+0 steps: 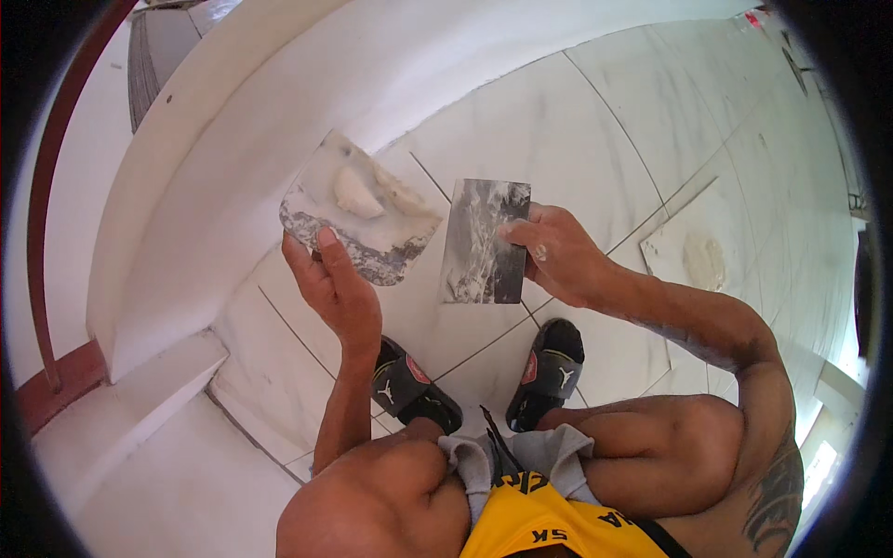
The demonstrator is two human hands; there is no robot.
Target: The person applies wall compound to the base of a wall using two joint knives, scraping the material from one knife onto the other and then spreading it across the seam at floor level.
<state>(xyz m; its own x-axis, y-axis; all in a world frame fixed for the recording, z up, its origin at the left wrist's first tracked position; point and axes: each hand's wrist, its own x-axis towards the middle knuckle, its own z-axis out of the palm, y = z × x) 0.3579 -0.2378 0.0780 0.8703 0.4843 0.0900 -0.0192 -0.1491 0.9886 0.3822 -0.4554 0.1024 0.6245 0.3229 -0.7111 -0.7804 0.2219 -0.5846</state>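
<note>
My left hand [333, 286] grips the near edge of a flat, round-cornered board [312, 206], thumb on top. A mound of off-white putty [358, 192] sits on the board, with more smeared along its right side. In my right hand [558, 253] is a dark rectangular putty spreader [486, 244], pinched at its right edge with the thumb on its face. White smears cover much of the spreader. It is held just right of the board, with a narrow gap between them. Some white residue marks my right hand.
A curved white wall [251, 121] rises at the left and far side. White tiles [521, 102] with dark joints cover the floor. To the right lies a square pale sheet [665, 246] with a beige patch. My feet, in black slides [549, 367], stand close below my hands. A white step [139, 372] is at left.
</note>
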